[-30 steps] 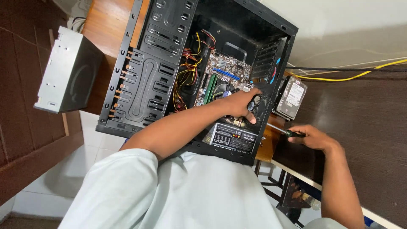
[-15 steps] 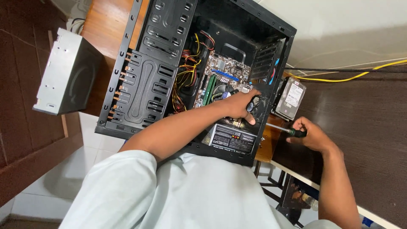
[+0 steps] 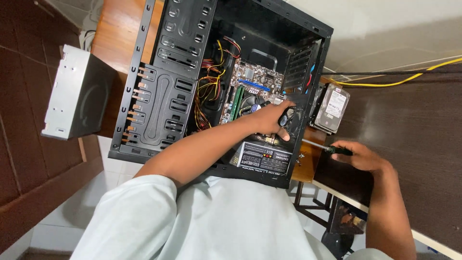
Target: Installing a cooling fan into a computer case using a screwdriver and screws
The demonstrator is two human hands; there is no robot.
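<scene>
My left hand [image 3: 272, 119], at frame centre, reaches inside the open computer case [image 3: 192, 82], fingers curled around a small dark part by the rear panel to steady it. My right hand [image 3: 361, 156], at right, is closed on the screwdriver [image 3: 327, 148], its shaft aimed at the case's rear edge from outside. A removed hard drive [image 3: 332, 108] lies just beside the case; the optical drive [image 3: 72, 96] lies at upper left, well apart.
</scene>
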